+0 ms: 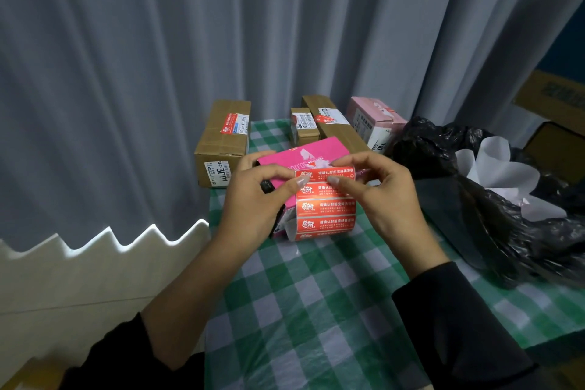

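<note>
Head view, the only view. Item 1, sticker strip (pixel 326 209): a run of red seal labels with white print. It was held up over the middle of the counter (pixel 316 310), top edge raised between both hands, lower end hanging toward the cloth. Item 2, left hand (pixel 253 199): at 9 o'clock of the strip, grip narrowed to a pinch, thumb and forefinger on the top label's left end. A dark object showed under the palm, kind not discernible. Item 3, right hand (pixel 383 196): at 3 o'clock of the strip, grip likewise a pinch, thumb and forefinger on the same label's right part. Item 4, pink box (pixel 300 153): just behind the strip at 12 o'clock, tilted, partly hidden by both hands. Item 5, the counter: covered in green-and-white checked cloth. Item 6, brown carton (pixel 221 142): at 10 o'clock, on the counter's far-left edge, labelled. Item 7, small carton (pixel 304 127) and long carton (pixel 332 127): side by side at 12 o'clock. Item 8, pale pink carton (pixel 373 120): at 1 o'clock, beside the long carton. Item 9, black bag (pixel 506 231): at 3 o'clock, open, with white paper (pixel 503 168) inside. Item 10, grey curtain (pixel 158 73): behind everything.
</note>
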